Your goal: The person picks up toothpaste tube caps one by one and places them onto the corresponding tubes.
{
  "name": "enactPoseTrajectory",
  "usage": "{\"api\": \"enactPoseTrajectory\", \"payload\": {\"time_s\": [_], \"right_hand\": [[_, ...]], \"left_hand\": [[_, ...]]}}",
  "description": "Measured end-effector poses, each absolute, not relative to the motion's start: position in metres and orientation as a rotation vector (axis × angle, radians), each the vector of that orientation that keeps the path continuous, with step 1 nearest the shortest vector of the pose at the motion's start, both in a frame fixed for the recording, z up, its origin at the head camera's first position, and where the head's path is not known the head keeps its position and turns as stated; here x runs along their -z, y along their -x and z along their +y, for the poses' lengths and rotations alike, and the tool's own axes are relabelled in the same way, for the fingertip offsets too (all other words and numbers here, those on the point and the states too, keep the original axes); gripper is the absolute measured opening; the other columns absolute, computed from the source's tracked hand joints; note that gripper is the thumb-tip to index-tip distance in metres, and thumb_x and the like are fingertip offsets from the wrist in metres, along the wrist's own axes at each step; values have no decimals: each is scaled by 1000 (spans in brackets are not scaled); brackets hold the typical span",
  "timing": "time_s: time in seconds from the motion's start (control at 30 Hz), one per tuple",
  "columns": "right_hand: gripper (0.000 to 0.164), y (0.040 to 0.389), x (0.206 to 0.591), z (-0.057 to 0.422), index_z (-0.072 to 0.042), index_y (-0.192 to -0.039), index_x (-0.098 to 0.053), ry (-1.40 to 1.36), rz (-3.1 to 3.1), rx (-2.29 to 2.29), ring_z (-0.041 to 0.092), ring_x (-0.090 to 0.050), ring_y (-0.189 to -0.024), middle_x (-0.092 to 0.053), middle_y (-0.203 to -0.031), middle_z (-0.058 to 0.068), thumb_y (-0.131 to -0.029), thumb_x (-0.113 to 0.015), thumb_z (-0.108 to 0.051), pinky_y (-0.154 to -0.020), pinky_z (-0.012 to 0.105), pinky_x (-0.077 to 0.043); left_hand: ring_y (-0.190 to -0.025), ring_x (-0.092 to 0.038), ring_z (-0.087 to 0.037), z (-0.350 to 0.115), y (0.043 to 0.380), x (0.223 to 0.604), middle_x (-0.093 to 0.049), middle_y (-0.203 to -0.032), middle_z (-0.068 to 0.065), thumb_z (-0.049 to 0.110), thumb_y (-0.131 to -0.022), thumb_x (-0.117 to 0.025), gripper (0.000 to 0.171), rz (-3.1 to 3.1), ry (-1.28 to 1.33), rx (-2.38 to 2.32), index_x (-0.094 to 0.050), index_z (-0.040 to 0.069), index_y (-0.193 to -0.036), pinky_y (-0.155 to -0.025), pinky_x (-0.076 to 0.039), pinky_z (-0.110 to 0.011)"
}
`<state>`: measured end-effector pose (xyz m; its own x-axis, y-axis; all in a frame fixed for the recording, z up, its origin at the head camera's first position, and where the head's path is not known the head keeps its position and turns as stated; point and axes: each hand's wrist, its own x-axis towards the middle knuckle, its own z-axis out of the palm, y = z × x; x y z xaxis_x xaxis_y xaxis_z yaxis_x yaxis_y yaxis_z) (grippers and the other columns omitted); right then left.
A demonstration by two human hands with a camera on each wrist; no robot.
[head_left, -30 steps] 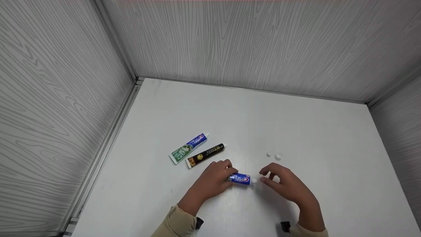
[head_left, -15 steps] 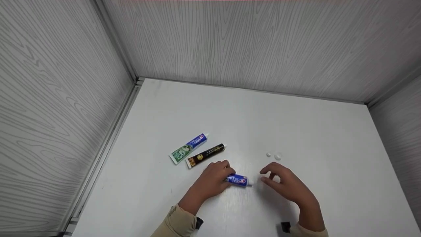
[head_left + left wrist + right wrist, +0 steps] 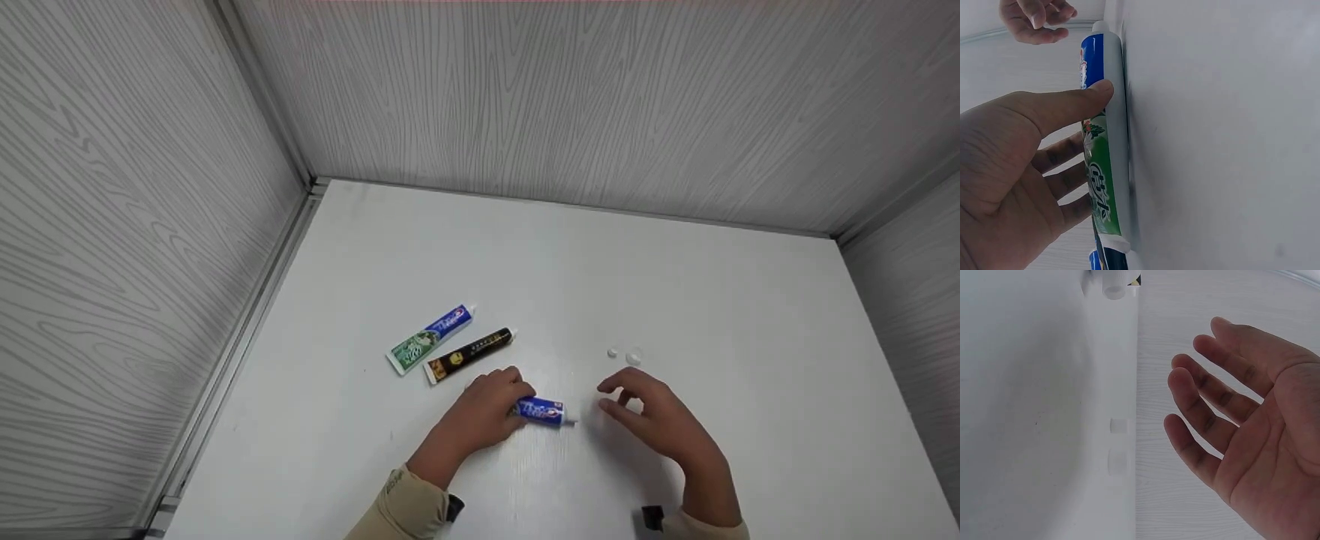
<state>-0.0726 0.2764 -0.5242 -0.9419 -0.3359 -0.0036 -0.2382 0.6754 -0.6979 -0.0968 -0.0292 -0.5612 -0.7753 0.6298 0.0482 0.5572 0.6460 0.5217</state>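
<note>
My left hand [image 3: 487, 409] grips a blue and green toothpaste tube [image 3: 541, 410] low over the white table. Its thumb lies across the tube [image 3: 1107, 169] in the left wrist view, with the other fingers on the far side. The tube's white end [image 3: 1100, 26] points toward my right hand [image 3: 660, 416]. That hand hovers just to the right, fingers loosely bent and nothing between them. In the right wrist view its palm [image 3: 1275, 450] faces the camera, apart from the tube. Two small white caps [image 3: 634, 356] lie beyond the right hand.
A second blue and green toothpaste tube [image 3: 431, 339] and a black one [image 3: 470, 355] lie side by side beyond my left hand. Grey wood-grain panels [image 3: 525, 97] wall the white table [image 3: 570, 247] at the back and sides.
The held tube has tilted slightly, its white end dropping a little toward the near edge and left. My right hand has shifted very slightly right, away from it.
</note>
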Motion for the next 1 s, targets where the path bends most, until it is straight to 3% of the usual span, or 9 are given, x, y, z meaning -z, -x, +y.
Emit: {"api": "enactPoseTrajectory", "payload": {"time_s": [0.27, 0.5, 0.87, 1.0], "right_hand": [[23, 77, 530, 280, -12, -119, -75, 265, 2932, 1123, 16, -67, -95, -74, -114, 4, -97, -80, -16, -79, 45, -56], [26, 81, 536, 293, -13, -117, -75, 138, 3038, 1292, 14, -65, -93, -75, -111, 9, -93, -83, -9, -81, 35, -56], [28, 89, 543, 314, -8, -123, -73, 5, 3040, 1224, 17, -64, -89, -73, -110, 9, -97, -79, -16, -78, 23, -51], [30, 93, 544, 319, -7, -125, -72, -17, 3021, 1198, 20, -64, -91, -73, -111, 11, -98, -79, -19, -77, 23, -51]], "left_hand": [[-92, -54, -12, -32, 98, 564, -63, -109, 0, 27, -97, -80, 34, 2681, -947, -871, -75, 13, -127, -84, -49, -32], [-95, -57, -11, -34, 101, 563, -65, -111, -1, 31, -99, -77, 37, 2653, -901, -909, -74, 10, -130, -87, -51, -33], [-101, -65, -16, -45, 112, 564, -70, -112, -7, 29, -99, -77, 35, 2659, -916, -1017, -75, 7, -126, -94, -55, -37], [-102, -66, -19, -48, 115, 567, -70, -113, -7, 30, -100, -76, 33, 2676, -892, -1049, -75, 8, -125, -94, -56, -37]]}}
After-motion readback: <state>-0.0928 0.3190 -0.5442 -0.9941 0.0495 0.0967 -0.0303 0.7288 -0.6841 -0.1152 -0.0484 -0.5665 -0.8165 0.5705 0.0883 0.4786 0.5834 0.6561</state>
